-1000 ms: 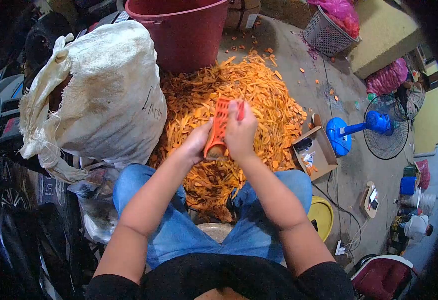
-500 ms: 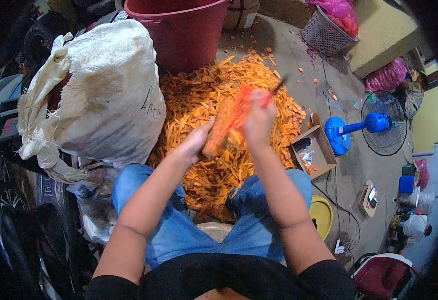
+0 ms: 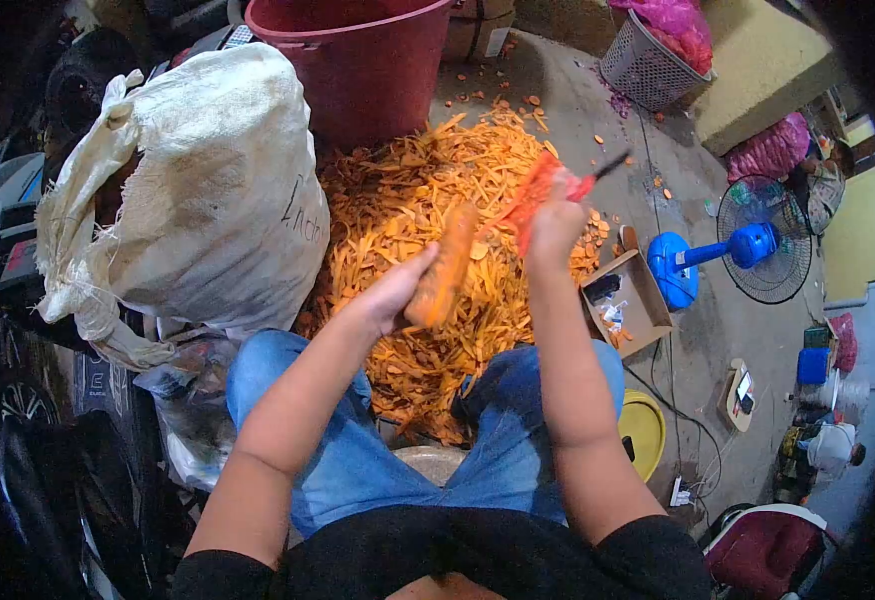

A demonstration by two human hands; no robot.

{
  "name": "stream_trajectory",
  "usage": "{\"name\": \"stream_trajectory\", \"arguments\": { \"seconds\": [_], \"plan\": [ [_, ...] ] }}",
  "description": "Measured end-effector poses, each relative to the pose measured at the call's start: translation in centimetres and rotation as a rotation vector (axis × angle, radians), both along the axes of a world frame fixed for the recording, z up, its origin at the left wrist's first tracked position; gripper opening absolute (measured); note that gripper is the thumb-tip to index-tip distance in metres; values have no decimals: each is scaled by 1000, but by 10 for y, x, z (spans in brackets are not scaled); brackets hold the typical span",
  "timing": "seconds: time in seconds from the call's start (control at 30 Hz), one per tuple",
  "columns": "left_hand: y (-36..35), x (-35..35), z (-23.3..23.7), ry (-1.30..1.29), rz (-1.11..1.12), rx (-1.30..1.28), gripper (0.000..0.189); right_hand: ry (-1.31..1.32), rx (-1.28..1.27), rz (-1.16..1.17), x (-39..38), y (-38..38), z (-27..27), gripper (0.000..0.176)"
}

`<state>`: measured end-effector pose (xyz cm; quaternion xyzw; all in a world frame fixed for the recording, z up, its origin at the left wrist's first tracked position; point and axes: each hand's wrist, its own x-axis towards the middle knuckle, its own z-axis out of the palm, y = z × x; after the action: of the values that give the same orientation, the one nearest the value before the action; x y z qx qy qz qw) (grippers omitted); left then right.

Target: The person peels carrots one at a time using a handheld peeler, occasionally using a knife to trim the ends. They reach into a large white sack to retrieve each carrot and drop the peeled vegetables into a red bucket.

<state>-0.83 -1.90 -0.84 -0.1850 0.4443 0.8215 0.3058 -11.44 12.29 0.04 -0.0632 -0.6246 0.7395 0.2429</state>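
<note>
Plainly, the left hand's (image 3: pixel 398 292) fingers were wrapped round a carrot (image 3: pixel 443 268), tilted above a heap of orange peelings (image 3: pixel 498 272). To its right, apart from it, the right hand (image 3: pixel 558 230) clasped a red tool (image 3: pixel 532 190), slightly blurred. Farther out stood a red tub (image 3: pixel 358 85), with a white sack (image 3: pixel 208 190) left and a blue fan (image 3: pixel 755 242) right.

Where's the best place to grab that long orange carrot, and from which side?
Probably the lower half of the carrot, from the person's left, where the left hand holds it: its slim, rounded body suits a wraparound grip, and the right hand with a red plastic tool occupies the other side.
</note>
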Motion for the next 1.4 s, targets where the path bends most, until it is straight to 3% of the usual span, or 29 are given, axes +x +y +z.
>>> {"name": "stream_trajectory", "arguments": {
  "seconds": [0.03, 0.1, 0.17, 0.2, 0.23, 0.3, 0.4, 0.57, 0.63, 0.7, 0.8, 0.97, 1.03, 1.07, 1.13, 1.2, 1.3, 1.33, 1.4],
  "plan": [
    [-2, -4, -6, -31, 94, 27, 41, 74, 141, 125, 20, -12, 4, 18],
    [-4, -9, -13, -49, 145, 70, 41, -26, 415, 215, 60, -37, 19, 16],
    [-3, -6, -7, 101, 88, -104, 40, -26, 492, 237, 61, -42, 13, 16],
    [2, -1, -11, 150, 132, 17, 39, -31, 569, 261, 61, -44, 7, 16],
    [3, 4, -5, 146, 134, 15, 39, -3, 546, 184, 48, -40, -2, 17],
    [5, 10, 13, 121, -124, -139, 39, 6, 505, -29, -6, -16, -26, 19],
    [7, 15, 17, 131, -109, -70, 41, -229, 359, -228, -31, 27, -9, 22],
    [-5, 5, 16, 4, -8, 70, 41, -270, 202, -199, -38, 50, 3, 26],
    [-8, -2, -1, 31, 0, -6, 41, -183, 302, -59, -16, 35, 2, 25],
    [-6, -6, -9, 18, 6, 77, 40, -119, 251, 41, 19, 6, 3, 24],
    [4, -6, -5, -58, 195, 73, 37, -153, 47, 137, 46, -30, -4, 21],
    [5, -6, -13, 26, 201, 48, 37, -17, 399, 274, 66, -45, -5, 18],
    [-3, -5, -20, 161, -57, -2, 33, -47, 498, 148, 50, -36, -8, 20],
    [5, -3, -18, 170, -63, -165, 35, -8, 532, 30, 32, -27, -12, 20],
    [9, 7, 3, 142, -104, -152, 36, 26, 360, -207, -17, 11, -37, 21],
    [13, 17, 14, 119, -66, -101, 39, -130, 235, -293, -28, 43, -24, 20],
    [5, 14, 13, 57, -73, 26, 39, -336, 122, -316, -20, 45, -7, 18],
    [3, 9, 2, -10, -23, 117, 40, -155, -23, -160, -4, 27, 7, 18],
    [0, 1, -7, -31, 31, 101, 40, 86, 129, 19, 16, -1, -1, 16]
  ]
}}
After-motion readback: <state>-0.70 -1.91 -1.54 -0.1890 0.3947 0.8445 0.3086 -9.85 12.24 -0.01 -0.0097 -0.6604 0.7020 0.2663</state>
